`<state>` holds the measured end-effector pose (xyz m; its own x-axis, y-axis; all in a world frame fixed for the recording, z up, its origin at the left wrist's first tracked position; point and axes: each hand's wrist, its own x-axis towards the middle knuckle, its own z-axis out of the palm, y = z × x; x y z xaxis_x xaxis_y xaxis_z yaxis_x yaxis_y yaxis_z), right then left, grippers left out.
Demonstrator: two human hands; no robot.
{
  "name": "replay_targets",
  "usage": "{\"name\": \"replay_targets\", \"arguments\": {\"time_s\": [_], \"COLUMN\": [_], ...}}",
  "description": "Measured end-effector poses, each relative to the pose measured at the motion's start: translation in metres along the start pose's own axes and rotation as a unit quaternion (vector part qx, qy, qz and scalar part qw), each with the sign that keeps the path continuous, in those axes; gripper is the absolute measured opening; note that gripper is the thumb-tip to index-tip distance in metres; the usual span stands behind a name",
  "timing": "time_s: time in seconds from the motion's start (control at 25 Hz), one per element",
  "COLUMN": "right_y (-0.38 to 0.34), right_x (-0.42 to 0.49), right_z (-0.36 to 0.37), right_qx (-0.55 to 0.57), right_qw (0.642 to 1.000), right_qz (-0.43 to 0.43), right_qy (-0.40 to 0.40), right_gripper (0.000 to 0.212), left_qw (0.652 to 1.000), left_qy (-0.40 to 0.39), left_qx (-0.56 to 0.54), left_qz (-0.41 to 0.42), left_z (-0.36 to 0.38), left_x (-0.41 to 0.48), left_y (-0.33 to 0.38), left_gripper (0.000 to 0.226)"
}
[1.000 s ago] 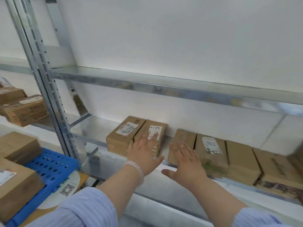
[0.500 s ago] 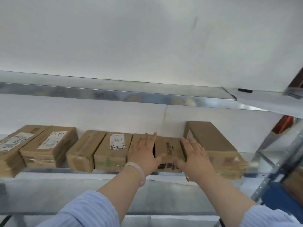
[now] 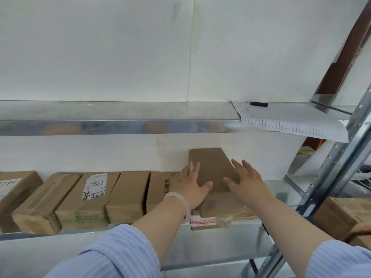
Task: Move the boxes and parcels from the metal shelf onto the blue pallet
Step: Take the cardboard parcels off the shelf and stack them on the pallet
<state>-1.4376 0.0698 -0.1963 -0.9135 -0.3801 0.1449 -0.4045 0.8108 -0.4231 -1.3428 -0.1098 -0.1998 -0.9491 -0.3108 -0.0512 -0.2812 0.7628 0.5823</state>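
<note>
Head view: I saw both hands had shifted right since half a second before, left hand point(image 3: 191, 185) and right hand point(image 3: 246, 182) flat, fingers spread, gripping nothing, atop the stacked box point(image 3: 210, 167) on the shelf point(image 3: 216, 243).

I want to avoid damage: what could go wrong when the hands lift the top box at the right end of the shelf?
1. The top box lies on a taped parcel; the parcel could be dragged off the shelf edge.
2. Left hand and right hand are open; the box may slip.
3. The overhanging paper sheet above could be knocked.
</note>
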Motion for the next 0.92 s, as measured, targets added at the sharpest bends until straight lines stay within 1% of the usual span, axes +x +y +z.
{"name": "replay_targets", "arguments": {"time_s": [0.08, 0.16, 0.24, 0.32, 0.4, 0.52, 0.64, 0.76, 0.84, 0.92], "right_y": [0.013, 0.024, 0.029, 0.028, 0.025, 0.014, -0.009, -0.047, -0.081, -0.122], "right_x": [0.021, 0.035, 0.037, 0.033, 0.030, 0.019, -0.001, -0.019, -0.025, -0.026], "right_z": [-0.002, 0.001, 0.010, 0.017, 0.019, 0.014, 0.017, 0.032, 0.043, 0.057], "right_qx": [0.050, 0.116, 0.187, 0.250, 0.276, 0.279, 0.328, 0.351, 0.347, 0.338], "right_qw": [0.998, 0.990, 0.976, 0.960, 0.951, 0.952, 0.939, 0.932, 0.932, 0.930], "right_qz": [0.034, 0.051, 0.056, 0.071, 0.082, 0.072, 0.064, 0.032, 0.000, -0.031], "right_qy": [-0.030, -0.061, -0.096, -0.107, -0.108, -0.103, -0.081, -0.083, -0.103, -0.137], "right_gripper": [0.074, 0.073, 0.073, 0.072, 0.071, 0.069, 0.067, 0.066, 0.065, 0.066], "left_qw": [0.999, 0.996, 0.991, 0.980, 0.969, 0.962, 0.954, 0.953, 0.955, 0.948], "left_qy": [-0.020, -0.037, -0.047, -0.047, -0.041, -0.028, 0.000, 0.037, 0.074, 0.129], "left_qx": [-0.011, -0.049, -0.103, -0.186, -0.238, -0.269, -0.299, -0.298, -0.284, -0.285], "left_qz": [-0.028, -0.058, -0.068, -0.060, -0.053, -0.044, -0.029, -0.029, -0.041, -0.054], "left_z": [0.012, 0.021, 0.029, 0.034, 0.037, 0.033, 0.019, -0.001, -0.022, -0.047], "left_x": [0.016, 0.030, 0.041, 0.044, 0.045, 0.038, 0.019, -0.008, -0.028, -0.050], "left_y": [0.006, 0.007, 0.006, 0.003, 0.001, -0.003, -0.017, -0.047, -0.074, -0.105], "left_gripper": [0.081, 0.084, 0.087, 0.090, 0.090, 0.093, 0.094, 0.092, 0.089, 0.088]}}
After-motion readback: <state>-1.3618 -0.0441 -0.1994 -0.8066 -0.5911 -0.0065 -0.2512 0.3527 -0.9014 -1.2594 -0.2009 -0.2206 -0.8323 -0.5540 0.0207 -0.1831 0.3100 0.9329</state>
